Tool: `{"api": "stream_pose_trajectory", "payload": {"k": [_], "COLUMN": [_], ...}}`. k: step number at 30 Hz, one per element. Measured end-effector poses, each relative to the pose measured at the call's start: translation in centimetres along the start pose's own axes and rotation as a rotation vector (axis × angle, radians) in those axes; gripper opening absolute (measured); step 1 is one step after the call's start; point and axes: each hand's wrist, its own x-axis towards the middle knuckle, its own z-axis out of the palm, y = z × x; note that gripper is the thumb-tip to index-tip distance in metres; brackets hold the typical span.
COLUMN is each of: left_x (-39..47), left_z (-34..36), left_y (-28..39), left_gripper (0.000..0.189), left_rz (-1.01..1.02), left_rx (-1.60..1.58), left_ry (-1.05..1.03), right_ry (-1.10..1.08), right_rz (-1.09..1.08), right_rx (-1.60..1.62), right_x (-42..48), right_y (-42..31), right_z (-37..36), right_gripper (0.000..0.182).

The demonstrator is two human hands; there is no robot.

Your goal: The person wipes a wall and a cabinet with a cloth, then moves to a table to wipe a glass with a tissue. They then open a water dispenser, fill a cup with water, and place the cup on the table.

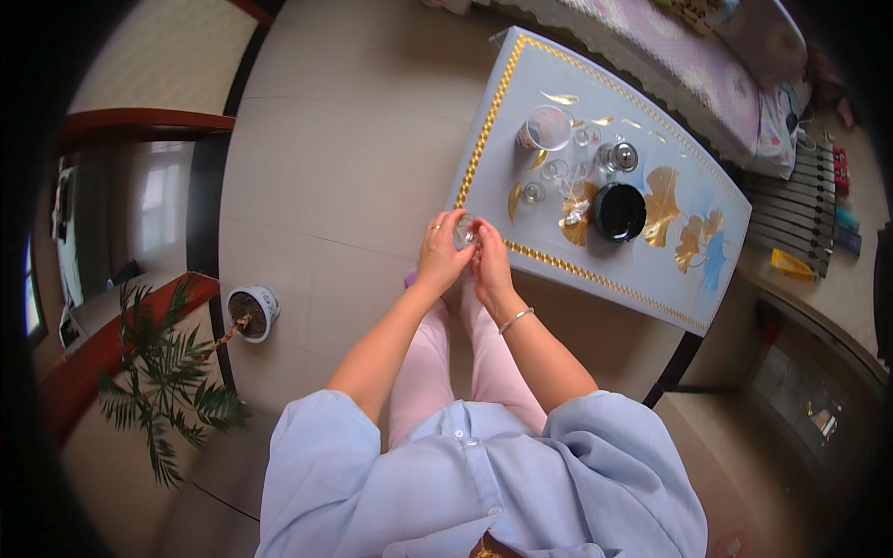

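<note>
Between my left hand (439, 252) and my right hand (492, 259) is a small clear glass (465, 231), its round rim facing up at me. Fingers of both hands wrap its sides, just off the near left corner of a low table (593, 275) with a gold-patterned border. On that table stand a paper cup (551, 127), several small clear glasses (534, 193) and a glass container with a shiny metal top (621, 157). A black round bowl (619, 213) sits to their right, with a crumpled white tissue (578, 212) beside it.
A potted plant (254, 314) stands on the tiled floor to my left, near a cabinet with red-brown wood edges (150, 120). Beyond the table is a sofa with a quilted cover (704, 91). A dark slatted rack (795, 216) lies at the far right.
</note>
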Motion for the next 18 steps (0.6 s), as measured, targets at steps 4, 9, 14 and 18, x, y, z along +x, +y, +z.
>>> {"api": "stream_pose_trajectory", "payload": {"k": [4, 9, 14, 18], "left_x": [4.1, 8.8, 10.9, 12.5], "left_z": [4.8, 11.1, 13.3, 13.6], "left_y": [-3.6, -8.0, -9.7, -9.3], "left_gripper": [0.061, 0.062, 0.061, 0.059], "left_rz": [0.014, 0.099, 0.053, 0.106], "left_rx": [0.052, 0.103, 0.172, 0.204], "left_ry": [-0.091, -0.133, -0.223, -0.220], "right_ry": [0.143, 0.235, 0.270, 0.234], "right_rz": [-0.100, -0.069, -0.056, -0.064], "right_rx": [-0.036, 0.143, 0.211, 0.300], "right_x": [6.2, 13.6, 16.5, 16.5], "right_y": [0.7, 2.4, 3.7, 2.5], "right_z": [-2.1, -5.8, -7.8, -7.3], "right_gripper": [0.037, 0.038, 0.034, 0.033]}}
